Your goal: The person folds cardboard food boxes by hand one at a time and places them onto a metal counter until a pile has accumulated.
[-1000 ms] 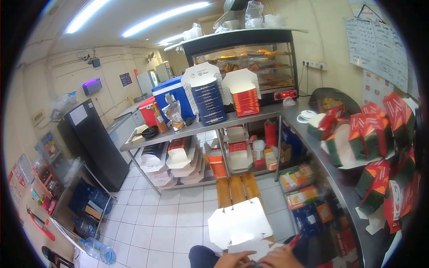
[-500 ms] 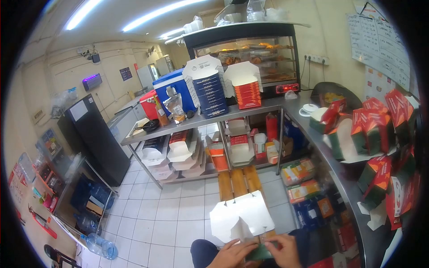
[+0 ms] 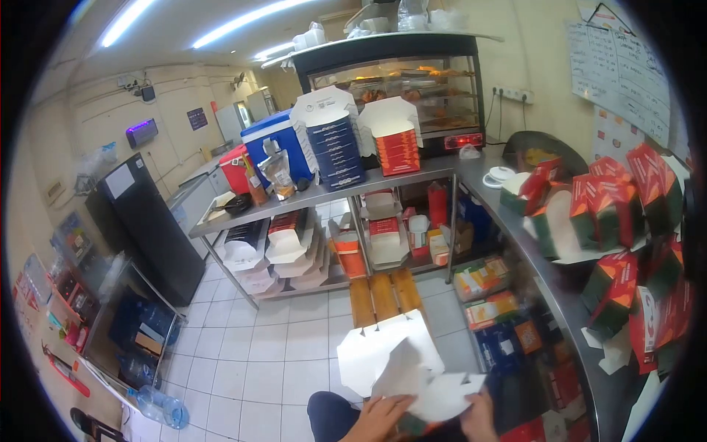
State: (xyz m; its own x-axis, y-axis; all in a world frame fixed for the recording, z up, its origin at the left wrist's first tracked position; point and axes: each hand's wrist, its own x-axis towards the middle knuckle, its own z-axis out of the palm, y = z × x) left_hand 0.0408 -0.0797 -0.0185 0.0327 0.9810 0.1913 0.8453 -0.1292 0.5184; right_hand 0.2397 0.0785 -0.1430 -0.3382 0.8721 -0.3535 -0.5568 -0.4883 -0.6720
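Low in front of me is a partly folded cardboard food box (image 3: 440, 396), white inside with a bit of green outside. My left hand (image 3: 384, 418) grips its left side, fingers closed along the lower edge. At the right edge of a raised white flap, my right hand (image 3: 479, 417) has its fingers closed on the card. Parts of both hands are cut off by the bottom of the view. Just beyond, an opened white carton sheet (image 3: 362, 362) lies on a wooden slatted bench (image 3: 384, 296).
A steel counter (image 3: 519, 261) on the right carries several red-and-green folded boxes (image 3: 605, 210). Stacked blue cartons (image 3: 335, 151) and red cartons (image 3: 398, 151) stand on the shelf ahead, before a glass food warmer (image 3: 398, 81). Large water bottles (image 3: 160, 407) lie on the tiled floor at left.
The box's white flap has swung up and opened out to the right. My right hand has moved right with its edge, while my left hand stays at the left side.
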